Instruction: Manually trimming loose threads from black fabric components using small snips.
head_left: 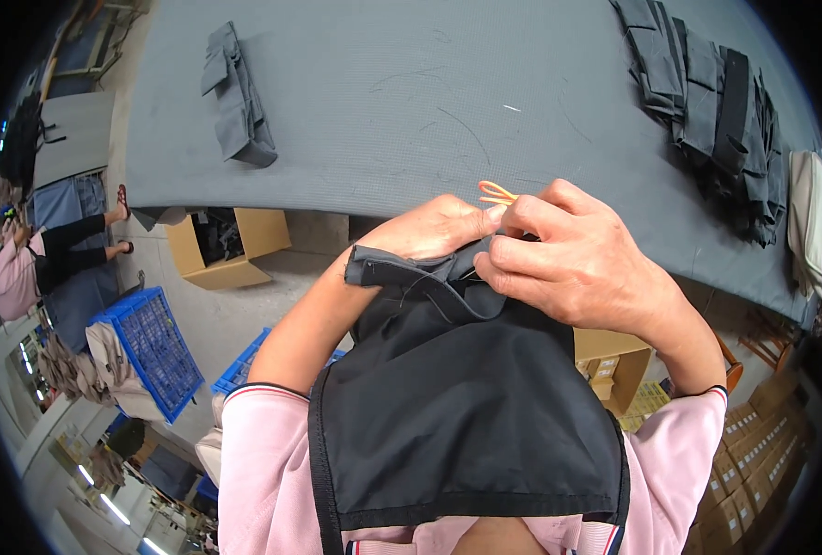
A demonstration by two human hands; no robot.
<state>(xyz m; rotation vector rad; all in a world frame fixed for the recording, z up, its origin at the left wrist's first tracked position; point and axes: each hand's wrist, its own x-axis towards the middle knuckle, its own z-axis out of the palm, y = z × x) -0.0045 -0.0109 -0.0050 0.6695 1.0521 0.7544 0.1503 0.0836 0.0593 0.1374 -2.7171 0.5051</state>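
My left hand [429,231] and my right hand [577,264] meet in front of my chest over a small folded piece of dark fabric [402,273]. Both hands pinch its top edge. An orange rubber band [496,193] sticks out between my fingertips, touched by both hands. Below the hands hangs my black apron [466,407] over a pink shirt. The fabric's right end is hidden under my right hand.
A wide grey table [383,102] lies ahead, with one folded dark piece [237,102] at its left and a stack of several dark pieces [716,111] at the right. A cardboard box [231,245] and blue crates [152,347] stand on the floor. Another person [32,268] sits at far left.
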